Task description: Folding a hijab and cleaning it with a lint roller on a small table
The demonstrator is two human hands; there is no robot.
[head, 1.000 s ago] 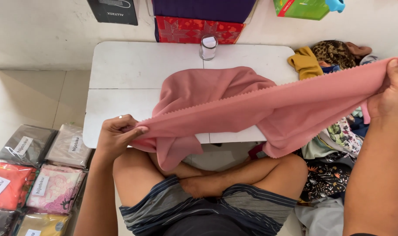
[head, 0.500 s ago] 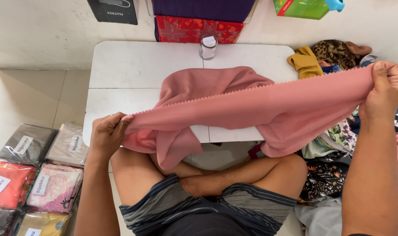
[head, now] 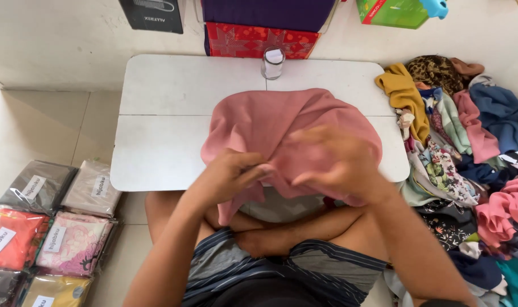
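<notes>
The pink cloth (head: pixel 270 128) lies heaped on the near half of the white table (head: pixel 156 113), spilling over the near edge. It looks light, soft and floppy. Left hand (head: pixel 230 173) and right hand (head: pixel 333 162) have fingers pinched on its near hem, the best hold.

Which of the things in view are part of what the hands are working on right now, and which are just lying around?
In hand:
pink cloth
left hand
right hand
white folding table

Lying about:
small glass jar
heap of mixed cloths
bagged cloths on the floor
</notes>
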